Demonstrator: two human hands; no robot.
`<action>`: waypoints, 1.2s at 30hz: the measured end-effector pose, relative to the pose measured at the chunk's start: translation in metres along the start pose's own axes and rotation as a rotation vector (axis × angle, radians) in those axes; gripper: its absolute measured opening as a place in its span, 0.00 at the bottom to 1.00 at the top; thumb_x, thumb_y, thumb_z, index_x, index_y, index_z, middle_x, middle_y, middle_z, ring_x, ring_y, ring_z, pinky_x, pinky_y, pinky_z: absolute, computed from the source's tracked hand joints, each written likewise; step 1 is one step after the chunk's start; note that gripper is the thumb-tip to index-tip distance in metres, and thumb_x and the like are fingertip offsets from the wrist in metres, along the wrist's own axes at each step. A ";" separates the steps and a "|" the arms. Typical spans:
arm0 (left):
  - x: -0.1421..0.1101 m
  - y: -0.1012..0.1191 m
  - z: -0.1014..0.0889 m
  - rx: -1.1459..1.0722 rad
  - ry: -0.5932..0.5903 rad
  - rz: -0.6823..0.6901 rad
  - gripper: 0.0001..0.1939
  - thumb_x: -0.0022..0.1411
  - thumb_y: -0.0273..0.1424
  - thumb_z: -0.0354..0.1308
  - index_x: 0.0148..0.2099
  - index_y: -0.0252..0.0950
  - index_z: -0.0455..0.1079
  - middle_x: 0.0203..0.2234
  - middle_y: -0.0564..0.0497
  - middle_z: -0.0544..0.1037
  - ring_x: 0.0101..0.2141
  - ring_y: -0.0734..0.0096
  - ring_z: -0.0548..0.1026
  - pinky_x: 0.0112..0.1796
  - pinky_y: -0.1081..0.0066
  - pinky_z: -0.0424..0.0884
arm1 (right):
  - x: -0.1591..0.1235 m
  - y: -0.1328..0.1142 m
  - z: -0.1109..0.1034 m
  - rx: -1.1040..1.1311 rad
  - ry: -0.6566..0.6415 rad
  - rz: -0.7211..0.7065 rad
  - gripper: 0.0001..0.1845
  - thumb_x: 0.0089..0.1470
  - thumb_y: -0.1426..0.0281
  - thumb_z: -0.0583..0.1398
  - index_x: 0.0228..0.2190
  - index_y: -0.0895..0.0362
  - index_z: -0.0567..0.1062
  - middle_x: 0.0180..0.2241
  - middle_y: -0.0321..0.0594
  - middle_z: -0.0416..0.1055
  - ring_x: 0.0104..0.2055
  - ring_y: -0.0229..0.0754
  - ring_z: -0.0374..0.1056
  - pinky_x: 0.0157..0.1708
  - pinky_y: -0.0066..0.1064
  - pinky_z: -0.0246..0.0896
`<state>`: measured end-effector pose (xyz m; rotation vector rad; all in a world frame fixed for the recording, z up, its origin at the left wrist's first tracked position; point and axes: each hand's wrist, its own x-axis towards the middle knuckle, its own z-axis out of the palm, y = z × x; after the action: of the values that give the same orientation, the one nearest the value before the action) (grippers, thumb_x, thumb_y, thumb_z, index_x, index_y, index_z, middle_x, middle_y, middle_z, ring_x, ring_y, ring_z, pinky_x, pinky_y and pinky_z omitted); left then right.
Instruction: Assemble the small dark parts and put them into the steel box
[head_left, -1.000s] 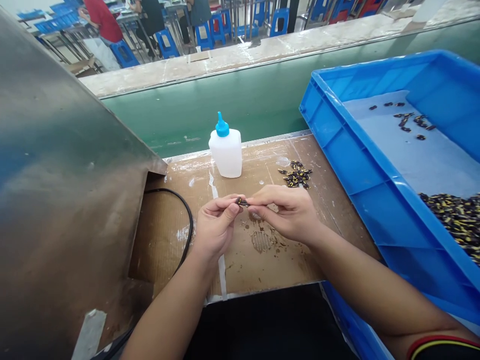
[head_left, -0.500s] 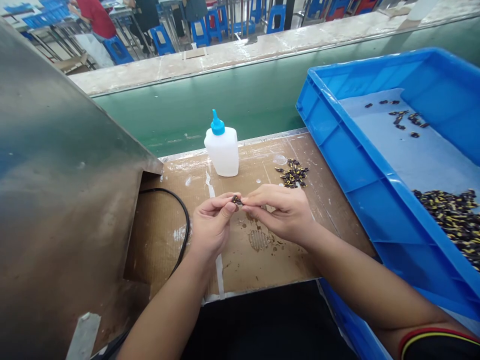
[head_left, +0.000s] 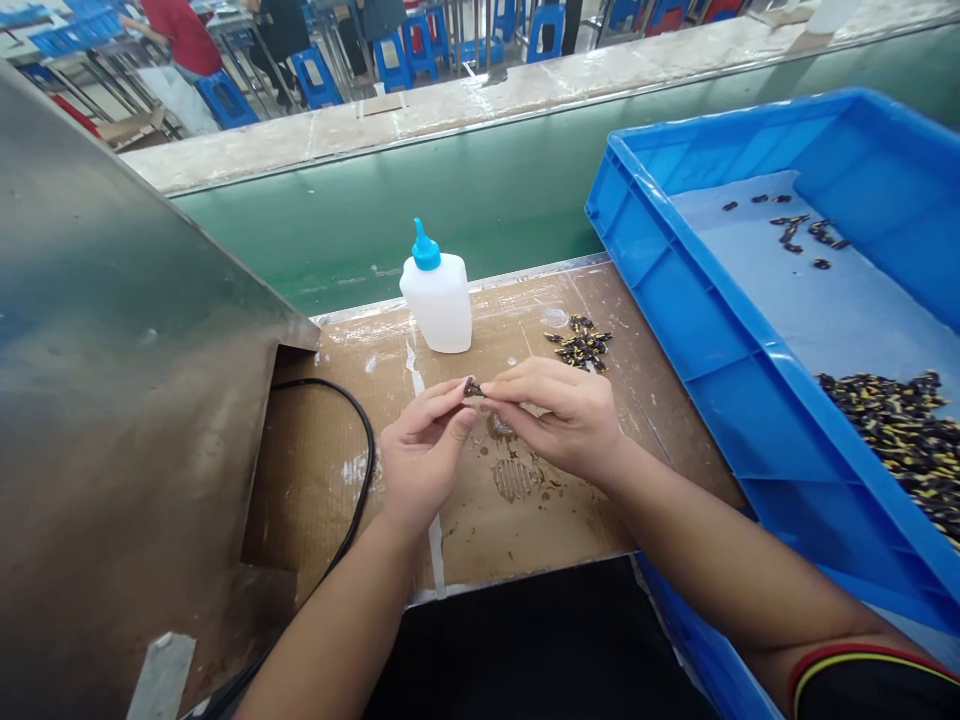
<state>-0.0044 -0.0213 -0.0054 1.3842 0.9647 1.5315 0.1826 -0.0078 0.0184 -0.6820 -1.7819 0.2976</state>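
Black-and-yellow part (head_left: 472, 387), too small to make out in detail, is up off the work surface, right between your hands. Your left hand (head_left: 424, 455) and right hand (head_left: 559, 420) meet at it, the thumb and forefinger of each closed and pinching it from opposite sides, with your other fingers curled in below. Under your hands lies a cardboard-covered bench (head_left: 330, 480), marked with white streaks and brown stains. Just beyond them stands a white plastic squeeze bottle (head_left: 436, 308) with a blue nozzle cap, and to its right, near your right hand, lies a small heap of similar parts (head_left: 581, 343). A blue plastic crate (head_left: 652, 270) sits to your right, lined with a pale blue sheet (head_left: 817, 300), holding a large pile of parts (head_left: 892, 440) and a few scattered ones (head_left: 795, 232). A black cable (head_left: 358, 440) curves past your left hand, beside a steel panel (head_left: 127, 350). Farther off, a co-worker in a red shirt (head_left: 176, 30) is at a table among blue stools (head_left: 315, 80).
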 end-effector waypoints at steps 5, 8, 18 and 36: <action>-0.002 0.002 0.003 0.119 0.006 0.082 0.13 0.65 0.28 0.72 0.52 0.42 0.85 0.46 0.45 0.87 0.45 0.65 0.85 0.47 0.68 0.83 | -0.001 0.004 -0.001 -0.102 0.002 -0.047 0.09 0.69 0.77 0.66 0.47 0.53 0.80 0.39 0.40 0.83 0.39 0.44 0.79 0.39 0.38 0.78; -0.004 0.001 0.002 0.164 0.010 0.090 0.11 0.67 0.28 0.71 0.52 0.41 0.85 0.45 0.45 0.87 0.45 0.65 0.85 0.49 0.66 0.82 | -0.002 0.007 0.000 -0.121 -0.018 -0.093 0.09 0.69 0.76 0.65 0.47 0.52 0.79 0.40 0.40 0.82 0.39 0.45 0.79 0.40 0.40 0.78; -0.006 -0.004 0.000 0.278 0.033 0.128 0.08 0.68 0.30 0.69 0.49 0.41 0.85 0.43 0.46 0.87 0.43 0.63 0.85 0.50 0.63 0.81 | -0.002 0.005 0.002 -0.164 -0.046 -0.177 0.07 0.70 0.77 0.65 0.44 0.52 0.79 0.40 0.42 0.81 0.39 0.45 0.76 0.39 0.40 0.77; -0.006 0.001 -0.002 0.284 0.048 0.149 0.06 0.69 0.32 0.67 0.45 0.41 0.85 0.39 0.48 0.87 0.40 0.64 0.85 0.46 0.64 0.81 | -0.001 -0.002 0.007 -0.132 -0.042 -0.191 0.09 0.67 0.77 0.65 0.43 0.51 0.80 0.40 0.41 0.81 0.40 0.45 0.77 0.39 0.39 0.78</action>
<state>-0.0058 -0.0271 -0.0067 1.6557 1.1657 1.5875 0.1760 -0.0090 0.0167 -0.5953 -1.9040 0.0660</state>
